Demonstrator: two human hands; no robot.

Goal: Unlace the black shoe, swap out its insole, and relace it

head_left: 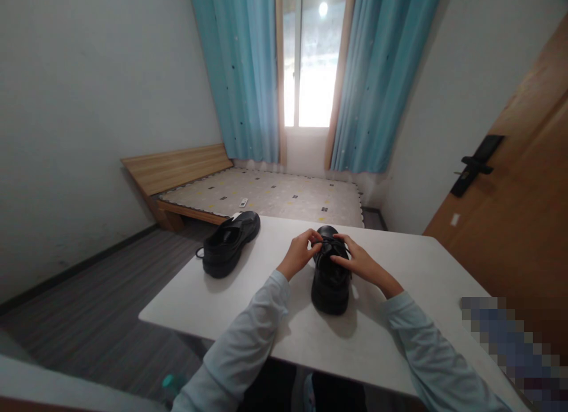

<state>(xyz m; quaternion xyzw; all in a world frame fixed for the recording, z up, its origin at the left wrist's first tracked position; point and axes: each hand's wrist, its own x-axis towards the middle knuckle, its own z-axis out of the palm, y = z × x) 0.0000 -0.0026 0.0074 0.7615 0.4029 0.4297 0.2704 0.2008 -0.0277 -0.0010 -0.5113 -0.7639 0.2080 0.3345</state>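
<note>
A small room with plain pale walls (110,86) has a bright, white-framed window (313,86) at the far end, flanked by long light-blue curtains with small dark specks (244,74). Beneath it sits a low bed with a light-brown wooden headboard (181,168) and a beige mattress patterned with small dark and yellow marks (279,193); a small white remote-like object (244,203) lies on the mattress. At the right is a brown wooden door (528,187) with a black lever handle (475,165).

In front of the person stands a smooth white counter with rounded corners (190,308). A black, thick-soled lace-up shoe (329,282) rests upright on it, right of the middle, heel towards the person and toe towards the window. The left hand (302,253) reaches over its left side, the grip pinched on the black laces (331,245) between thumb and fingertips. The right hand (360,263) touches the shoe from the other side, thumb and forefinger spread over the lacing; whether that grip has hold of a lace I cannot tell. The matching black shoe (222,259) stands upright near the counter's left edge, well apart from both hands, a thin dark loop sticking out on its left.
</note>
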